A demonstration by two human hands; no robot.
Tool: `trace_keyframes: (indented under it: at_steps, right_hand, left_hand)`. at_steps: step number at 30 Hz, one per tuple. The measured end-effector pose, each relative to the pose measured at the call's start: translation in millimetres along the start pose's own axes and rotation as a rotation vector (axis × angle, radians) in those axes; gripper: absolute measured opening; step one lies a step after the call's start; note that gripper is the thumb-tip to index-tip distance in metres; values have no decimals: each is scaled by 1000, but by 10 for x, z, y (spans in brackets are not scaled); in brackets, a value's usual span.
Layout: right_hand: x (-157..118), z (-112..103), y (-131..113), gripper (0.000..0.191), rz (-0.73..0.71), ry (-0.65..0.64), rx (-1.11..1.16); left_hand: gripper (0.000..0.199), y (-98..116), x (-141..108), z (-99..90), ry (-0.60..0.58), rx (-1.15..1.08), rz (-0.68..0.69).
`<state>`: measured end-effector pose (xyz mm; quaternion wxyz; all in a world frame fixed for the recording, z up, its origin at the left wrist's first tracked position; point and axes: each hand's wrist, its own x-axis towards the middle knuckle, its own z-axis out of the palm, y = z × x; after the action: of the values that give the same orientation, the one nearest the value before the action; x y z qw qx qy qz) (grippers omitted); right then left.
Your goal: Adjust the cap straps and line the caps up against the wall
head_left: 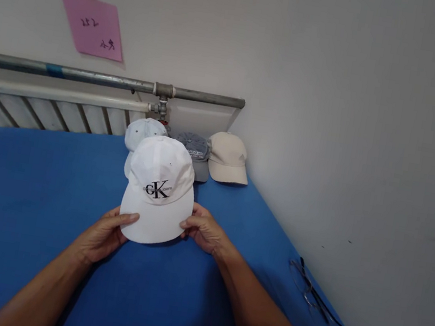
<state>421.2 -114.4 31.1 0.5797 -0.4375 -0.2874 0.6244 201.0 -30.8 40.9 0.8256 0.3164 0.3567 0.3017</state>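
Note:
A white cap (164, 168) with a black "CK" logo is held up in the middle of the view, its brim toward me. My left hand (105, 233) pinches the brim's left side, thumb on top and fingers beneath. On the brim's right side, my right hand (204, 230) grips in the same way. Behind it stand three more caps: a pale blue one (140, 131) at the left, partly covered, a dark grey-blue one (198, 154) with light lettering, also partly hidden, and a beige one (227, 156) at the right.
The caps are over a blue surface (32, 183) beside the wall. A pair of glasses (313, 299) lies near its right edge. Metal pipes (102, 79) and a white radiator (60, 116) run behind, below a pink note (93, 25).

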Motion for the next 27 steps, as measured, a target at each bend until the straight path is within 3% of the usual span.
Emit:
trace_keyframes:
  at_steps: [15,27]
  right_hand:
    - [-20,-15,-9,31,-20,-40,12]
    - [-12,-16,19,28,-18,-1,9]
  left_hand:
    - [44,7,16,-23,-1,33,-9]
    - [58,13,19,-40,1,50,-14]
